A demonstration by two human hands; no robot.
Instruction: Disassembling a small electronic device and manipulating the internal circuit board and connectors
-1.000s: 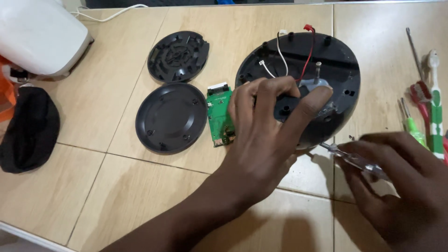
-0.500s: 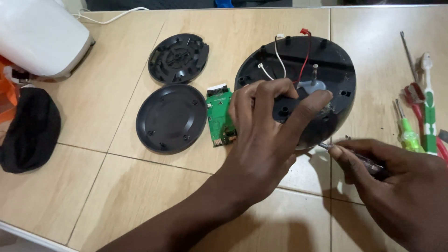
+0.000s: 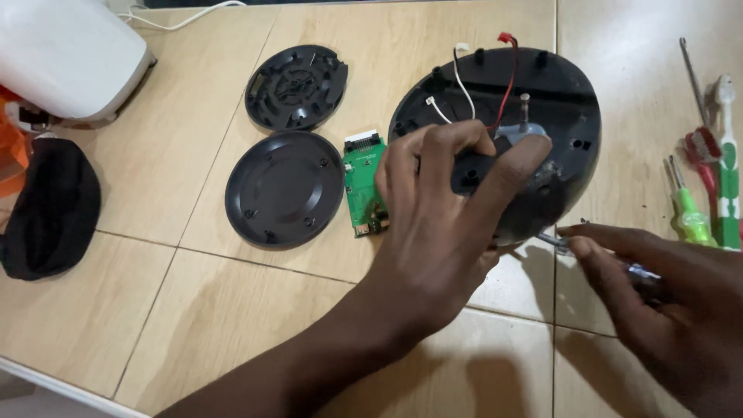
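Left hand (image 3: 433, 209): laid over the near-left part of a round black appliance housing (image 3: 565, 116); fingers (image 3: 453, 139) curled and pinching a dark part inside the housing, thumb on its right side beside a grey-blue motor piece (image 3: 520, 138) with an upright metal shaft.

Right hand (image 3: 665, 310): low right, just beside the housing's near rim; fingers closed around a thin screwdriver (image 3: 557, 240), its metal tip at the rim under the left thumb.

Housing: open side up on the tan tiled surface (image 3: 193, 310); red wire (image 3: 507, 70) and white wires (image 3: 460, 85) rise just beyond the left fingers.

Green circuit board (image 3: 362, 182): flat, touching the left hand's outer edge.

Two round black covers: plain one (image 3: 284, 190) left of the board; ribbed one (image 3: 296, 85) beyond it.

White appliance body (image 3: 66, 58) and black cloth (image 3: 48, 207): well apart, far left.

Green-handled screwdriver (image 3: 685, 213), toothbrush (image 3: 726, 155), red-handled tool (image 3: 703, 151): right of the housing, beyond the right fingers.
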